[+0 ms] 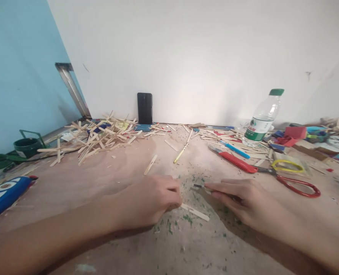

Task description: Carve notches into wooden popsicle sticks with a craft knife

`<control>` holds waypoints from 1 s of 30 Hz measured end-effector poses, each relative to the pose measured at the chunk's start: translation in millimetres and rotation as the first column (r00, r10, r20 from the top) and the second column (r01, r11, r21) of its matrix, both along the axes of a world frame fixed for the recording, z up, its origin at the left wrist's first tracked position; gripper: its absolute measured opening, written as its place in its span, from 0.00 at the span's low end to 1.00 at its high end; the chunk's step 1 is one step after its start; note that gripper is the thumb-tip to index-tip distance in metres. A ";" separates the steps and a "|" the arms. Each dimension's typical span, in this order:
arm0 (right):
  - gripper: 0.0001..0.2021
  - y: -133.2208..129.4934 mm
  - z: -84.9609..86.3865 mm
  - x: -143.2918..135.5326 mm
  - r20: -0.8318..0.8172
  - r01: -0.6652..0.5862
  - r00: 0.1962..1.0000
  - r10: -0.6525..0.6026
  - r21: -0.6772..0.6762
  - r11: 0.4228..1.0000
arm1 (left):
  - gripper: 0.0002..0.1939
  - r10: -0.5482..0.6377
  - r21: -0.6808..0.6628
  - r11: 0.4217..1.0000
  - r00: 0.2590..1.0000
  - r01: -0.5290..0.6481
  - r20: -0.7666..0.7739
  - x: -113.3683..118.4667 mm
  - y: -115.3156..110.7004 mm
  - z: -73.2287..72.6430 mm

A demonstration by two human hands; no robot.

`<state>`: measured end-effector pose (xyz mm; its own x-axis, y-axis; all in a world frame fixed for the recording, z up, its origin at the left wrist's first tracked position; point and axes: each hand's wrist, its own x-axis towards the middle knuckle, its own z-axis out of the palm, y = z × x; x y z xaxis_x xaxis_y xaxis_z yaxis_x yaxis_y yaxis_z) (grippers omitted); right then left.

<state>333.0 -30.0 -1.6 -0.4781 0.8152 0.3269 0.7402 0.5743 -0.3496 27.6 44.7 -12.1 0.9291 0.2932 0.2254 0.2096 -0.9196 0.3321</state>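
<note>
My left hand [160, 198] is closed on a wooden craft stick [196, 212]. The stick's rounded free end points right, low over the table, and a small slot or mark shows near my fingers. In my right hand [241, 196] a slim cutting tool with a short dark metal tip [197, 186] is pinched; my fingers hide its handle. That tip points left, above the stick and apart from it. Green shavings [188, 218] and small crumbs lie around both hands. Another craft stick [150, 165] with a slot lies just beyond my left hand.
Loose craft sticks [100, 141] are heaped at the back left. A black phone [144, 108] leans on the wall. To the right are a red utility knife [238, 162], a blue pen-like tool [234, 149], scissors [298, 186] and a water bottle [259, 124]. A blue-and-white container [7, 196] lies left.
</note>
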 end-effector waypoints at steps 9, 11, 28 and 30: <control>0.13 4.3 6.9 2.6 0.124 0.011 0.992 -0.016 0.040 0.999 | 0.14 -0.024 -0.011 1.000 0.997 0.025 0.077 -2.0 -0.9 0.4; 0.14 6.3 8.1 4.8 0.151 0.018 0.988 -0.030 0.081 0.997 | 0.15 -0.009 -0.027 1.000 0.998 0.011 0.064 -1.7 -2.4 1.2; 0.12 -16.5 12.0 -33.2 -0.127 0.045 0.987 -0.103 -0.393 0.919 | 0.06 0.364 -0.631 0.697 0.926 -0.341 -0.098 25.3 -20.6 8.6; 0.11 -14.2 15.8 -41.7 -0.158 0.046 0.978 -0.133 -0.460 0.887 | 0.10 0.379 -0.661 0.667 0.920 -0.345 -0.098 24.2 -22.4 11.2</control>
<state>291.2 -44.1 14.2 -0.3640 0.9313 -0.0135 0.6803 0.2560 -0.6868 51.8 22.3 -0.9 0.7120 0.6924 -0.1171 0.4488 -0.3205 0.8342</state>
